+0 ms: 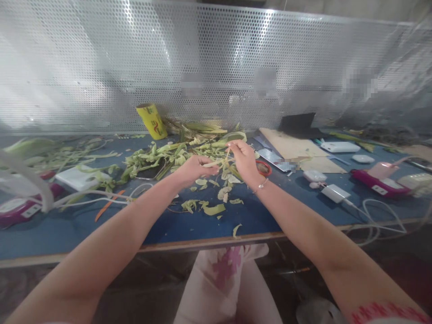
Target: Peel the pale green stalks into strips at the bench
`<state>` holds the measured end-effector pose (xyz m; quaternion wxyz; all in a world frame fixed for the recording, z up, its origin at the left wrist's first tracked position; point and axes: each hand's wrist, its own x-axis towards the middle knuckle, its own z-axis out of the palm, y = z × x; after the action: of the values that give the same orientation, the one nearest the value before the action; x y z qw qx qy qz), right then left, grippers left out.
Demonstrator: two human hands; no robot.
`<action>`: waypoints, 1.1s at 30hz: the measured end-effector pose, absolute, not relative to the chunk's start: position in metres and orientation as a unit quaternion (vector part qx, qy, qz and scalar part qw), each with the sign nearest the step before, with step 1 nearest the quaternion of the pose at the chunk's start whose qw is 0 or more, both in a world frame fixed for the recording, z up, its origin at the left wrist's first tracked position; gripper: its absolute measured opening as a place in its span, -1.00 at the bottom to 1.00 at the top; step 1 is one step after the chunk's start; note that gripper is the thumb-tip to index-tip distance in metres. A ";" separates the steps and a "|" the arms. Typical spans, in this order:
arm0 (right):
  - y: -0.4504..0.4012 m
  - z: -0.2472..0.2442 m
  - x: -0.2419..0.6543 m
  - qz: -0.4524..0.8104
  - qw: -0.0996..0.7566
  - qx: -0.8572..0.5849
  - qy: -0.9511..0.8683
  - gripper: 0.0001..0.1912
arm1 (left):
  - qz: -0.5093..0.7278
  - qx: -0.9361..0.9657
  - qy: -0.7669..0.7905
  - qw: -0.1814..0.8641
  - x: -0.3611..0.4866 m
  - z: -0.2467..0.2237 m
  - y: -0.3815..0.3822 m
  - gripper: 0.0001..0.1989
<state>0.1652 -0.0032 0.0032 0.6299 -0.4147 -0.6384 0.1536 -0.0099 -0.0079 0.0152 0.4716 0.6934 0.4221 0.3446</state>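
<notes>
head view gave me both of the person's hands above a blue table [192,227], close together near its middle. i saw the left hand [195,170] grasping a pale stalk [213,164] between thumb and fingers. the right hand [245,157], with a bracelet [261,185] at its wrist, had its fingertips pinched on a thin strip [228,154] just beside that stalk. below the hands i made out scattered peelings [214,209], some near the table's front edge. a heap of green trimmings [151,158] spread behind and to the left, partly over a dark flat object [153,171]. a yellow tube [152,121] leaned at the back, before a perforated metal panel [219,54]. just beside the right hand i noted a red-rimmed round item [263,168], its contents too small to tell, and past it a phone [275,159]. farther right lay a white charger [335,193] and a magenta power strip [378,185].
</notes>
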 end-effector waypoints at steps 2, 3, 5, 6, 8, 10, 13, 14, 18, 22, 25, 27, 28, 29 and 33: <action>-0.004 0.004 0.165 0.154 0.627 -0.416 -0.640 -0.77 | 0.335 0.696 0.429 0.468 -0.010 0.017 -0.009 -0.77; -0.004 0.004 0.165 0.155 0.626 -0.416 -0.641 -0.77 | 0.328 0.698 0.432 0.469 -0.010 0.018 -0.009 -0.77; -0.005 0.004 0.165 0.158 0.627 -0.414 -0.641 -0.77 | 0.316 0.699 0.434 0.472 -0.011 0.020 -0.011 -0.78; -0.005 0.004 0.165 0.160 0.627 -0.414 -0.640 -0.77 | 0.313 0.699 0.434 0.473 -0.011 0.021 -0.011 -0.77; -0.006 0.004 0.164 0.165 0.628 -0.412 -0.639 -0.77 | 0.306 0.700 0.433 0.478 -0.012 0.022 -0.012 -0.77; -0.005 0.004 0.164 0.171 0.628 -0.411 -0.638 -0.78 | 0.299 0.698 0.431 0.488 -0.012 0.022 -0.011 -0.76; -0.005 0.005 0.163 0.175 0.627 -0.416 -0.635 -0.79 | 0.287 0.689 0.428 0.509 -0.014 0.021 -0.009 -0.78; -0.005 0.005 0.163 0.175 0.626 -0.417 -0.635 -0.79 | 0.284 0.686 0.428 0.515 -0.014 0.021 -0.008 -0.78; -0.005 0.005 0.164 0.173 0.619 -0.422 -0.639 -0.78 | 0.273 0.683 0.434 0.520 -0.015 0.021 -0.008 -0.79; 0.000 0.001 0.168 0.167 0.615 -0.416 -0.649 -0.76 | 0.294 0.694 0.440 0.488 -0.010 0.017 -0.012 -0.80; 0.003 -0.001 0.170 0.160 0.615 -0.416 -0.651 -0.75 | 0.348 0.686 0.426 0.476 -0.005 0.011 -0.013 -0.76; 0.003 -0.001 0.169 0.152 0.610 -0.421 -0.654 -0.76 | 0.384 0.658 0.421 0.493 -0.002 0.009 -0.013 -0.73; 0.002 0.000 0.169 0.147 0.608 -0.422 -0.656 -0.76 | 0.399 0.645 0.414 0.504 -0.002 0.009 -0.013 -0.73; 0.001 0.001 0.168 0.141 0.605 -0.422 -0.660 -0.76 | 0.413 0.632 0.402 0.519 -0.002 0.009 -0.013 -0.75; -0.004 0.003 0.167 0.111 0.581 -0.416 -0.691 -0.73 | 0.394 0.558 0.361 0.636 -0.004 0.017 -0.015 -0.67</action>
<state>0.1670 -0.0040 0.0025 0.5810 -0.4157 -0.6909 0.1111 -0.0043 -0.0148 0.0173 0.6356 0.5576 0.3605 0.3938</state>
